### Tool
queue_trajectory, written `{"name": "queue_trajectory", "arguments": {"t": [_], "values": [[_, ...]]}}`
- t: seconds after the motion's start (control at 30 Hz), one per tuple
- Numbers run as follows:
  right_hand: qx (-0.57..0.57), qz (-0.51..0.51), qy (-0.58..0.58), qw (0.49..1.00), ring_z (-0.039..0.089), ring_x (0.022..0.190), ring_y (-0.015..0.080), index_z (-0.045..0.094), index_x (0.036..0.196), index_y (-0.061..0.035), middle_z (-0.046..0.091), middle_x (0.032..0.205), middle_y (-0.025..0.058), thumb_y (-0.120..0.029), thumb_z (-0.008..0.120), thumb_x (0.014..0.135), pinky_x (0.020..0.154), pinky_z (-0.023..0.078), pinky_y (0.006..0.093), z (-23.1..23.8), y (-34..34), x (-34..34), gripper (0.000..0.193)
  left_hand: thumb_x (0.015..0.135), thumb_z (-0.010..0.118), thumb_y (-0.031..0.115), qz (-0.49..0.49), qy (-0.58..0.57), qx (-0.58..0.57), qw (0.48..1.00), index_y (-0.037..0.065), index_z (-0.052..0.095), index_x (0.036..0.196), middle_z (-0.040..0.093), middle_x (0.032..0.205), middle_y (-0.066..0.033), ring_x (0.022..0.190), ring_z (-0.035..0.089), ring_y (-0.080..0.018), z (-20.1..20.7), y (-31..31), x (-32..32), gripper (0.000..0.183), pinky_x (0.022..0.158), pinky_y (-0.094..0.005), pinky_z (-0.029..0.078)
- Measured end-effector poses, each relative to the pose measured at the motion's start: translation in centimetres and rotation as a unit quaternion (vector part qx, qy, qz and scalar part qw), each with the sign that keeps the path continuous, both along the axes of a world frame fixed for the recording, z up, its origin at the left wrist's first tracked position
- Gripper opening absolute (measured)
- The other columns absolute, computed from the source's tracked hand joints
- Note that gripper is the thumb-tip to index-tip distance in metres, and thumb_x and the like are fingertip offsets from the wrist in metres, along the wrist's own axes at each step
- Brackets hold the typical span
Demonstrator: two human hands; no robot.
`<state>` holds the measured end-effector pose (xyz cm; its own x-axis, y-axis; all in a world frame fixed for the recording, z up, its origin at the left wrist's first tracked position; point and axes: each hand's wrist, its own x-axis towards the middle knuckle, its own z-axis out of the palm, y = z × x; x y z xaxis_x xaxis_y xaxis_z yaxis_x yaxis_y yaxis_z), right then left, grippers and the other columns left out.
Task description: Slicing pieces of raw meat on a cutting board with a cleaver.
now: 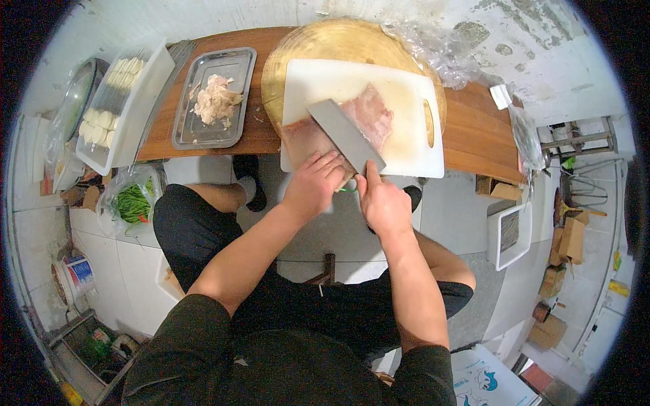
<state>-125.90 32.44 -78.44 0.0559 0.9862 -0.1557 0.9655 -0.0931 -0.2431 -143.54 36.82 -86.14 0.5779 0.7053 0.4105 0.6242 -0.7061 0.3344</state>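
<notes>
A thin slab of pale pink raw meat (373, 116) lies on the white cutting board (414, 147), partly under the blade. My right hand (384, 206) grips a cleaver (347, 136) by its handle, index finger along the blade's near end. The broad blade slants away to the left across the meat. Just left of it, my left hand (314, 183) has its fingers together, bent over the near part of the meat and pressing it down. Those fingertips sit close to the blade, and the palm is hidden.
Under the board is a round wooden block (274, 81) on a brown wooden table (467, 132). To the left are a metal tray (242, 132) of meat scraps and a white bin (145, 91) of pale pieces. A bag of green chillies (133, 201) hangs below; crumpled plastic (433, 51) lies behind.
</notes>
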Motion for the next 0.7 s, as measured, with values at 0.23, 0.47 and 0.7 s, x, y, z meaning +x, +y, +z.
{"name": "queue_trajectory", "arguments": {"t": [0.23,0.47,0.7], "values": [[-0.004,-0.005,0.015,1.000,0.072,0.080,0.0441,0.057,0.130,-0.0071,0.072,0.088,0.0238,-0.042,0.044,0.106,0.071,0.057,0.0560,-0.2,2.9,0.4,0.044,0.092,0.060,0.018,0.001,0.016,-0.006,1.000,0.004,0.069,0.112,0.069,0.128,-0.0122,0.132,0.058,-0.0273,-0.5,-0.1,-0.3,0.026,0.113,-0.0459,0.041],[-0.009,0.027,-0.003,1.000,0.070,0.076,0.0424,0.055,0.132,-0.0101,0.072,0.084,0.0221,-0.039,0.047,0.106,0.067,0.056,0.0538,1.0,1.4,-0.1,0.040,0.089,0.055,0.016,0.016,-0.018,-0.010,1.000,0.002,0.070,0.109,0.071,0.123,-0.0138,0.127,0.061,-0.0271,-0.6,0.1,-0.1,0.028,0.112,-0.0446,0.041],[0.013,0.035,-0.038,0.999,0.071,0.065,0.0370,0.054,0.139,-0.0094,0.070,0.078,0.0182,-0.041,0.051,0.104,0.056,0.058,0.0489,0.1,-3.8,1.0,0.048,0.092,0.060,0.020,0.007,-0.044,-0.021,0.999,0.003,0.069,0.110,0.072,0.117,-0.0132,0.124,0.062,-0.0288,0.5,0.1,0.1,0.026,0.111,-0.0449,0.042]]}}
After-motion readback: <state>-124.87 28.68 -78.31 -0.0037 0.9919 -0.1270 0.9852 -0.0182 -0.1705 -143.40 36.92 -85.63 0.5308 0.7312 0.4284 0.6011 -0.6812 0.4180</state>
